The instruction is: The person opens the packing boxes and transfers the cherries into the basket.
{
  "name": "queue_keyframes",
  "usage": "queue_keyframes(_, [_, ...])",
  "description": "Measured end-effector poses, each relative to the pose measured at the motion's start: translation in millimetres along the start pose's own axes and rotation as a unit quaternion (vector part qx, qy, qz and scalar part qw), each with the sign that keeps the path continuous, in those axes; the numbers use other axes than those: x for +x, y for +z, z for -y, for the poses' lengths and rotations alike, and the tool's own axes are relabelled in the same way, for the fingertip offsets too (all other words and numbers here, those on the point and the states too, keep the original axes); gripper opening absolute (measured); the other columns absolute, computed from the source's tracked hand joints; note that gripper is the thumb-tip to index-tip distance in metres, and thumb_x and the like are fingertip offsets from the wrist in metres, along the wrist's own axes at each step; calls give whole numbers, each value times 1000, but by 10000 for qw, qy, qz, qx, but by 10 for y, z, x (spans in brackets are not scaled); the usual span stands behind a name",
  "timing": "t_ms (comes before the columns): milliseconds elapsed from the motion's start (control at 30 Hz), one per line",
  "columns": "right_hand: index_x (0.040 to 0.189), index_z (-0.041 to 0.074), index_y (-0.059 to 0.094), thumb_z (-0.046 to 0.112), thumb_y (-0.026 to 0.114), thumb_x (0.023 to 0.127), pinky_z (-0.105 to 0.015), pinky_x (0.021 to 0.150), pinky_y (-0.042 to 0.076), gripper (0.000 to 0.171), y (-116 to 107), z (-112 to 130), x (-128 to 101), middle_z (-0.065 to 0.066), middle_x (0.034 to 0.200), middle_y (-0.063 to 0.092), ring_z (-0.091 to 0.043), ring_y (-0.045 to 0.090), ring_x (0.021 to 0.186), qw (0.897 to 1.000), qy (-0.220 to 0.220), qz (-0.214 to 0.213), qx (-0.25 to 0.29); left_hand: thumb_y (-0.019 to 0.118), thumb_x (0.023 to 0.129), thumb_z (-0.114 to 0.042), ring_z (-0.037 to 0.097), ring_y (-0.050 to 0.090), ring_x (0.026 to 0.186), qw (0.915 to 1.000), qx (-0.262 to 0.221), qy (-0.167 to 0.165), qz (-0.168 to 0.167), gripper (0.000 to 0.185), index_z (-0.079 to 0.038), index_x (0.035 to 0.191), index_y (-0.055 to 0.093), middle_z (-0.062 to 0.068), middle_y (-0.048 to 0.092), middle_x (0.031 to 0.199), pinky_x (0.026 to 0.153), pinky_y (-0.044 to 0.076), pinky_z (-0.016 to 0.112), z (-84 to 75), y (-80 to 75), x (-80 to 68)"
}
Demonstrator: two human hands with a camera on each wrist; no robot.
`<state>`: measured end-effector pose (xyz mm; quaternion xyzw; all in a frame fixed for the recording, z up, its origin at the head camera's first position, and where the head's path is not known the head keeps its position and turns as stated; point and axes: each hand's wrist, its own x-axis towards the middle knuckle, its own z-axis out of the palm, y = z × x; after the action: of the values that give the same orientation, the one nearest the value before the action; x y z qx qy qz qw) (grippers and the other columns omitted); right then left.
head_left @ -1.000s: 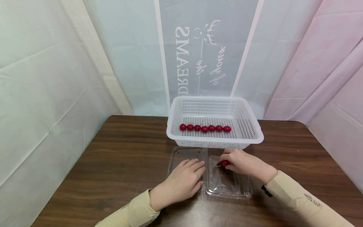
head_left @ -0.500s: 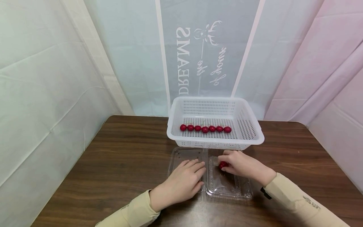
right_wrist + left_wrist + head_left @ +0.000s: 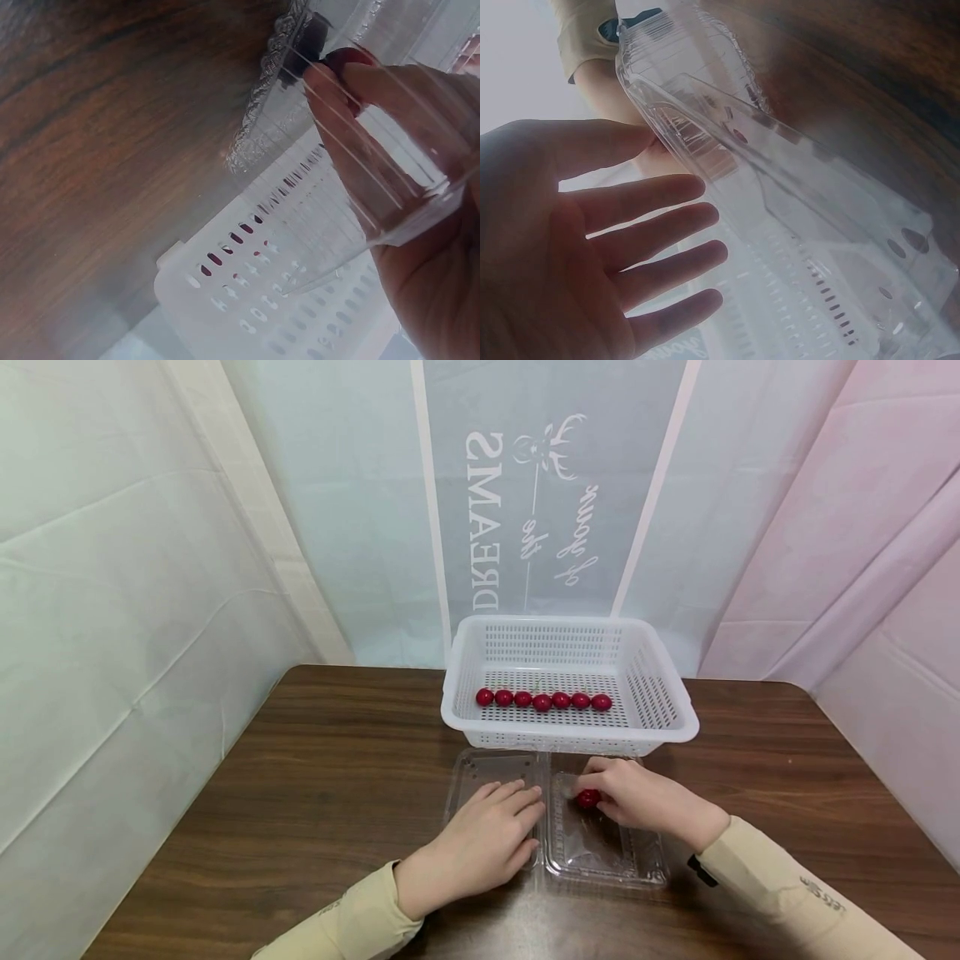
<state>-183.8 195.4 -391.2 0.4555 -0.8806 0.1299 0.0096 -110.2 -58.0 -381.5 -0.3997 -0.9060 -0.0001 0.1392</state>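
Observation:
A clear plastic clamshell box lies spread open on the table, lid half (image 3: 491, 766) on the left and tray half (image 3: 592, 857) on the right. My left hand (image 3: 474, 845) is over the lid half, fingers extended and apart, holding nothing. Inside the back left part of the tray, my right hand (image 3: 648, 795) pinches a shiny red cherry (image 3: 588, 798) between thumb and fingers. In the right wrist view the fingertips meet the cherry (image 3: 352, 58), seen through the clear tray wall.
Behind the clamshell stands a white slotted plastic basket (image 3: 570, 727). Several red cherries (image 3: 542, 702) sit in a row on its floor. The dark wooden table (image 3: 337, 760) meets hanging cloth (image 3: 360, 527) at the back and sides.
My right hand has moved slightly left and toward me with the cherry, lower into the tray. The cherry's stem, visible earlier, no longer shows. My left hand has stayed in place.

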Motion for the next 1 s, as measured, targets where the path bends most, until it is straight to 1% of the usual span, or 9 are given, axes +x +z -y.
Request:
queue_keyframes(167, [102, 16, 72, 1, 76, 75, -20, 60, 49, 31, -4, 1, 1, 1, 87, 60, -5, 57, 71, 10000, -18, 19, -90, 60, 90, -35, 22, 54, 124, 10000, -14, -18, -11, 38, -12, 121, 63, 3, 59, 130, 99, 44, 41, 1, -10, -3])
queue_keyframes(400, [102, 15, 70, 6, 79, 72, -20, 61, 49, 32, -14, -3, -3, 3, 84, 59, -4, 58, 71, 9999, 3, 33, -156, 60, 90, -36, 22, 54, 123, 10000, 19, -10, -54, 38, -13, 120, 64, 3, 60, 130, 99, 43, 40, 1, -16, -2])
queue_keyframes(567, [101, 16, 70, 9, 80, 72, -23, 64, 51, 32, -17, -8, 0, 5, 88, 61, -5, 59, 74, 9998, -64, 60, -202, 60, 90, -36, 22, 54, 122, 10000, 9, 5, -66, 38, -13, 120, 64, 3, 60, 130, 99, 44, 40, -3, -17, 2])
queue_keyframes(767, [99, 13, 69, 10, 81, 72, -24, 67, 52, 29, 4, -13, 15, 4, 91, 64, -6, 61, 78, 9998, -158, 59, -138, 60, 90, -36, 22, 55, 122, 10000, 4, 20, -56, 38, -13, 120, 64, 3, 60, 130, 99, 44, 40, -10, -21, 3])
queue_keyframes(1000, [101, 11, 69, 11, 80, 73, -25, 68, 53, 30, 13, -17, 10, 2, 94, 67, -7, 63, 81, 9999, -40, 127, -17, 59, 90, -36, 22, 55, 122, 10000, 24, 46, -63, 38, -13, 120, 64, 3, 60, 129, 98, 44, 40, -20, -26, -3])
